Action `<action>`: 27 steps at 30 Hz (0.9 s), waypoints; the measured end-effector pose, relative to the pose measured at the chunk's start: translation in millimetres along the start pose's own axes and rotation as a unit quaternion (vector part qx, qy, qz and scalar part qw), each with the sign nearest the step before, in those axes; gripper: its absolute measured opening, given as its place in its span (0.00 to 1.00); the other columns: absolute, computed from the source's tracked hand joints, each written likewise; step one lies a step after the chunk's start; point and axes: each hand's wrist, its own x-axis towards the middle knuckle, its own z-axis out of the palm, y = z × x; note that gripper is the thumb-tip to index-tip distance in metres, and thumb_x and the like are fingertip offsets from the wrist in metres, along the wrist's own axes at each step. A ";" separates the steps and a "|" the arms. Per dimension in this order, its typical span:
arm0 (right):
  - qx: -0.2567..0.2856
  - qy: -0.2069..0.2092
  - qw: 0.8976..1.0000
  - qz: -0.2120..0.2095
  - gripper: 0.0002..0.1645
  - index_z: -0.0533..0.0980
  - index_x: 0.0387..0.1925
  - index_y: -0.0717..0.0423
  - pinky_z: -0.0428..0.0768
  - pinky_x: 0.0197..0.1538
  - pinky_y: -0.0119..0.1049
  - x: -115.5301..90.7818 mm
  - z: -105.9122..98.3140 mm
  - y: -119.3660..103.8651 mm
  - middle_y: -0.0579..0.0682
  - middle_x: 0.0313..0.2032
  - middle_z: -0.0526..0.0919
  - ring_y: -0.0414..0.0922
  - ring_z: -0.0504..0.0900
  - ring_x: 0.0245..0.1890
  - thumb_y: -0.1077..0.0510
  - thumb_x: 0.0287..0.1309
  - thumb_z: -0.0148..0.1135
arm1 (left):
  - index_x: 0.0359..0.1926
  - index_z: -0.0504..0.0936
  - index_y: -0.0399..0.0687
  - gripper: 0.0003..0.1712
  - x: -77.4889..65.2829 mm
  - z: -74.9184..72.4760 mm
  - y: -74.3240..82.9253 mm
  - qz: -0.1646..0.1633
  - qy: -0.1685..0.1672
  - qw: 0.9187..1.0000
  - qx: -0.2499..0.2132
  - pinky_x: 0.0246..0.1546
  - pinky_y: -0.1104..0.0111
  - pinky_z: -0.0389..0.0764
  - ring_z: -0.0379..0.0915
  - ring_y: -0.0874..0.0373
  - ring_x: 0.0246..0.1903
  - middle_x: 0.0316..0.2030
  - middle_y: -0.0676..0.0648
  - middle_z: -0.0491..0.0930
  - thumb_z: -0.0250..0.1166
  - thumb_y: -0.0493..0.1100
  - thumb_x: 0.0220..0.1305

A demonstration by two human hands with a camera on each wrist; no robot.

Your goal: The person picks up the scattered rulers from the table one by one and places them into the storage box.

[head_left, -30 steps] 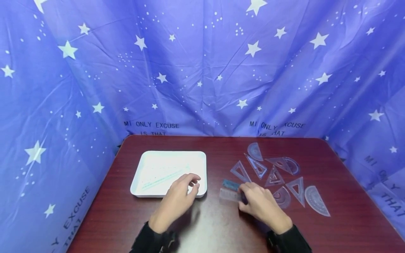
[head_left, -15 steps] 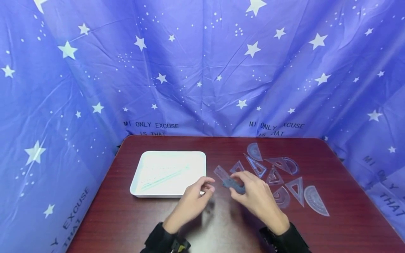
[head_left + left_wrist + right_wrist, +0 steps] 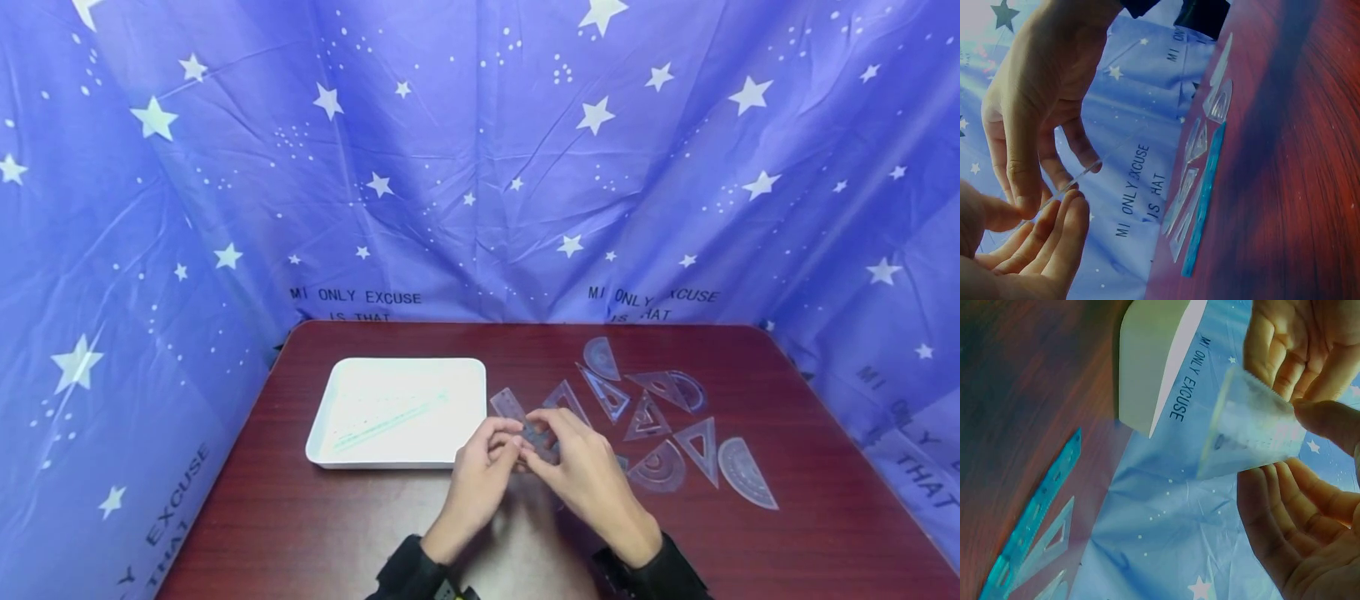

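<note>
Head view: your left hand [image 3: 482, 468] and right hand [image 3: 589, 468] pinch the clear ruler [image 3: 508, 404] between them, its long axis slanting toward the frame's upper left.

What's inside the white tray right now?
Inside the white tray lies what looks like a teal-tinted ruler, set diagonally. Faint marks beyond it are too washed out to identify. The left hand covers the tray's near right corner, hiding anything there.
</note>
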 end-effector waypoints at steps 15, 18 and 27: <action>0.041 -0.015 0.997 -0.063 0.28 0.83 0.53 0.52 0.85 0.35 0.28 -0.2 -10.6 14.0 0.45 0.42 0.86 0.38 0.85 0.35 0.64 0.50 0.85 | 0.56 0.80 0.32 0.11 10.4 -15.8 10.7 0.022 0.000 0.998 0.053 0.34 0.66 0.92 0.86 0.58 0.31 0.36 0.32 0.84 0.54 0.32 0.82; 0.021 -0.030 0.998 -0.056 0.26 0.83 0.52 0.50 0.87 0.38 0.32 -2.1 -16.4 19.4 0.43 0.45 0.86 0.38 0.86 0.37 0.61 0.52 0.85 | 0.56 0.82 0.36 0.12 16.9 -27.6 15.5 0.029 0.007 0.995 0.092 0.32 0.65 0.91 0.82 0.62 0.28 0.34 0.35 0.83 0.54 0.33 0.82; -0.042 -0.135 0.990 -0.018 0.22 0.84 0.52 0.44 0.86 0.38 0.36 -10.7 -37.2 36.6 0.38 0.47 0.84 0.35 0.84 0.40 0.55 0.56 0.83 | 0.52 0.86 0.47 0.13 36.5 -80.1 37.9 0.049 0.036 0.966 0.253 0.29 0.69 0.81 0.78 0.60 0.27 0.32 0.44 0.82 0.57 0.32 0.78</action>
